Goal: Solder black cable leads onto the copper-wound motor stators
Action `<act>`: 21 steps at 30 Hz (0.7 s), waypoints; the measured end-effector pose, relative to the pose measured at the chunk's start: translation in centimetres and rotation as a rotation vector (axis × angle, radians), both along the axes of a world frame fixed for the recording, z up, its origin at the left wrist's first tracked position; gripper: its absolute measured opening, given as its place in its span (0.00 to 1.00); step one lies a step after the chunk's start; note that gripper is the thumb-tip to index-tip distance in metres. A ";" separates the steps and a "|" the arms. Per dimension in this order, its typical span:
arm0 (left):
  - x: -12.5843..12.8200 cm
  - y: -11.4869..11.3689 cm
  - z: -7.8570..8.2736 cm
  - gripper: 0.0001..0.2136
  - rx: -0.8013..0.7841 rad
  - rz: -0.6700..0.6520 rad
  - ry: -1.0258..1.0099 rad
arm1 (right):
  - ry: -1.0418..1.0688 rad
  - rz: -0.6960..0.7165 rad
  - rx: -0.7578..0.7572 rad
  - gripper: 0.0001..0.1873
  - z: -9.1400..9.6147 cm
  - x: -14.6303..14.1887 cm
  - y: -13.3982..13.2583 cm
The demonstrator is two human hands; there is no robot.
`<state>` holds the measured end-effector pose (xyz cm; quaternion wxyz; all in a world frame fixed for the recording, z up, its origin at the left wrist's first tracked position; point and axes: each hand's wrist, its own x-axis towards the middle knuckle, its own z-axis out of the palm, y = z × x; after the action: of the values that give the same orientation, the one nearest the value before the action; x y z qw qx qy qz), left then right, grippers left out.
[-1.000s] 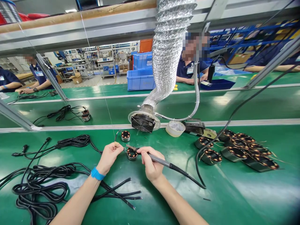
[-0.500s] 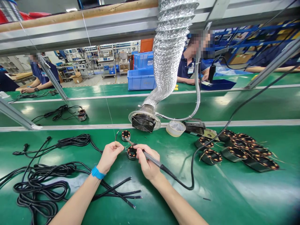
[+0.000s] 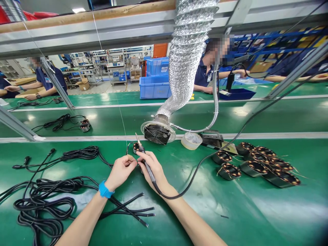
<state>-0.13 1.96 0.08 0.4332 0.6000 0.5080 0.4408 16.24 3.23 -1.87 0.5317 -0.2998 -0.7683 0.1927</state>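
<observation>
My left hand [image 3: 121, 173], with a blue band at the wrist, is closed in a pinch on a thin wire. My right hand [image 3: 156, 173] is closed around a soldering iron [image 3: 150, 173]. The iron's bare tip points up and away, and its cord loops off to the right. My fingertips almost meet over a second stator, which my right hand mostly hides. Just beyond the hands stands a wound motor stator [image 3: 135, 148], partly behind the iron. A fine strand [image 3: 122, 118] hangs from above down toward my left hand.
Coiled black cables [image 3: 46, 205] spread over the left, their stripped ends [image 3: 146, 214] near my forearms. Several stators [image 3: 253, 168] stand at the right. A fan-fronted exhaust duct [image 3: 156, 135] hangs ahead, beside a tape roll [image 3: 191, 140]. Co-workers sit across the bench.
My right hand has tilted the soldering iron upright, swinging its tip away from the wires, and moved left against my left hand. The cord has shifted left. A co-worker at right reaches an arm out.
</observation>
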 end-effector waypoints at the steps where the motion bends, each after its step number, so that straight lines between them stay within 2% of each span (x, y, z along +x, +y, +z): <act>1: 0.0 0.0 0.0 0.11 0.014 -0.005 0.022 | -0.009 -0.004 0.012 0.23 0.0 -0.1 0.0; 6: -0.5 -0.1 0.1 0.11 0.047 -0.032 0.114 | -0.043 -0.043 0.082 0.20 -0.1 -0.2 0.0; 10: -0.5 -0.1 0.5 0.14 -0.038 -0.067 0.057 | -0.056 -0.043 0.069 0.20 -0.1 0.0 -0.2; 14: -0.2 -0.1 0.8 0.17 -0.169 -0.016 -0.002 | -0.074 -0.040 0.068 0.19 -0.2 0.0 -0.4; 17: 0.0 -0.1 0.7 0.18 -0.202 0.033 -0.009 | -0.048 -0.051 0.060 0.18 0.0 0.0 -0.5; 21: 0.1 0.0 0.5 0.17 -0.218 0.049 -0.009 | 0.069 -0.162 0.077 0.13 1.0 0.9 -0.9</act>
<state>-0.07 1.94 0.54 0.4871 0.5348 0.5656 0.3961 17.10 2.37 -0.90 0.5827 -0.3335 -0.7297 0.1293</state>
